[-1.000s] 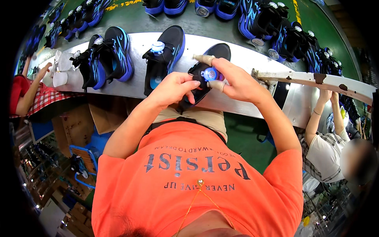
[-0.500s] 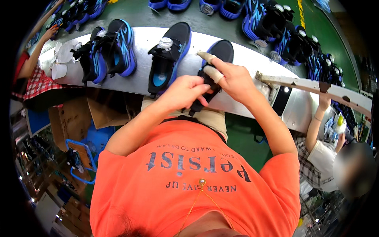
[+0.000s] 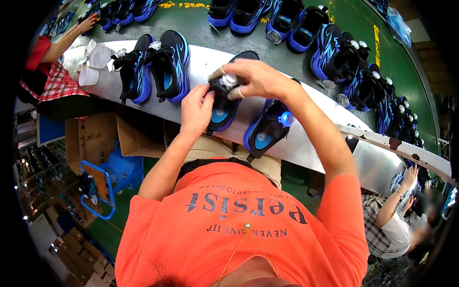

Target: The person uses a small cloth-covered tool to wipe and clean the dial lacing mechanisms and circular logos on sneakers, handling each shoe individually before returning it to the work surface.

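Note:
A black and blue sneaker stands on the metal bench before me, toe pointing away. My left hand grips its left upper edge with closed fingers. From the right, my right hand reaches over the same sneaker. Pale covers sit on its thumb and a finger, which close around the white round dial on the tongue. Beside it on the right lies another sneaker, turned at an angle, with a blue round dial; my right forearm hides part of its toe.
Another pair of sneakers stands to the left, near a white cup. Several sneakers line the green conveyor beyond the bench. A worn white bar crosses at right. Co-workers are at both sides; a blue-framed cart stands lower left.
Both hands have left the right-hand sneaker and moved left onto the other one. The released sneaker now sits angled, its blue dial showing. The whole view has shifted.

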Tool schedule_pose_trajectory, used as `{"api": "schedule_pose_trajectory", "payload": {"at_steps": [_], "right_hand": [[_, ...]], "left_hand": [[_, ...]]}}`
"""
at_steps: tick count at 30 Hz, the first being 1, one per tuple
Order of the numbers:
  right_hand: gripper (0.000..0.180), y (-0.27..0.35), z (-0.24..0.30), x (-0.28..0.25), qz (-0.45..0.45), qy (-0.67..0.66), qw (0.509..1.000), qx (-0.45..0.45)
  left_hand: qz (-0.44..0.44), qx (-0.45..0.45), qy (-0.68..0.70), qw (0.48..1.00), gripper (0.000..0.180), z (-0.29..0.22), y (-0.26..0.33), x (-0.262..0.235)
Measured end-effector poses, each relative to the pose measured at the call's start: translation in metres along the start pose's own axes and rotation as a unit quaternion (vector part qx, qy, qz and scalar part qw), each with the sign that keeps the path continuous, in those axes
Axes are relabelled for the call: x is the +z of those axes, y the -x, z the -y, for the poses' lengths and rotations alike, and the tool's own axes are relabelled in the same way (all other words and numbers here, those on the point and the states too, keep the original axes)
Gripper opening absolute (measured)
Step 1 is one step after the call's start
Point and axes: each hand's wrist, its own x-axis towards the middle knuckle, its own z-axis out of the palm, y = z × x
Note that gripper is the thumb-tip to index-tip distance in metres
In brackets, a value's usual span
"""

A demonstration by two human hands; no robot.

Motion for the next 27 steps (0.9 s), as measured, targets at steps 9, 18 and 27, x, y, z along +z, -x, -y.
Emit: {"api": "schedule_pose_trajectory", "payload": {"at_steps": [9,18,27], "right_hand": [[0.044,0.019,0.015,0.008,-0.068,0.084,0.988,0.109],[0.053,0.051,0.023,-0.002,0.023,0.082,0.991,0.102],[0.061,0.073,0.029,0.008,-0.047,-0.018,0.998,0.046]], "left_hand": [[0.035,-0.036,0.104,0.993,0.015,-0.012,-0.01,0.023],[0.09,-0.129,0.115,0.981,0.019,-0.033,-0.002,0.004],[0.345,-0.172,0.154,0.91,0.022,-0.06,0.004,0.004]]}}
